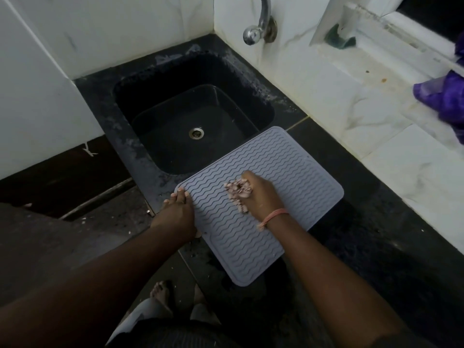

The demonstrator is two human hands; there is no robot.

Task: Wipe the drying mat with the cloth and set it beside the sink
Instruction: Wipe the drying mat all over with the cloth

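A grey drying mat [261, 204] with wavy ridges lies flat on the dark counter [376, 234], turned at an angle to the counter's edges. Its far corner juts out over the near right corner of the black sink [190, 114], and its near corner reaches toward the counter's front edge.

The right hand [258, 194] rests on the middle of the mat, fingers curled round a crumpled pale cloth [238, 194] that it presses against the ridges; part of the cloth trails out toward the wrist. A pink band [273, 217] sits round that wrist. The left hand [179, 209] holds the mat's left corner, the one nearest the sink's front rim, with the fingers lying close together on top of the edge; whether the thumb is tucked beneath cannot be made out.

The sink basin shows only its metal drain [196, 133]. A chrome tap [261, 23] comes out of the white tiled wall at the counter's back corner, above the sink's far right side. To the right, a white marble ledge [364, 101] runs along the counter's right edge, with a green scrubber [340, 38] at its far end and a purple cloth [444, 96] lying further along it, well apart from the mat. Below the counter's front edge, the person's bare feet [160, 295] stand on the floor.
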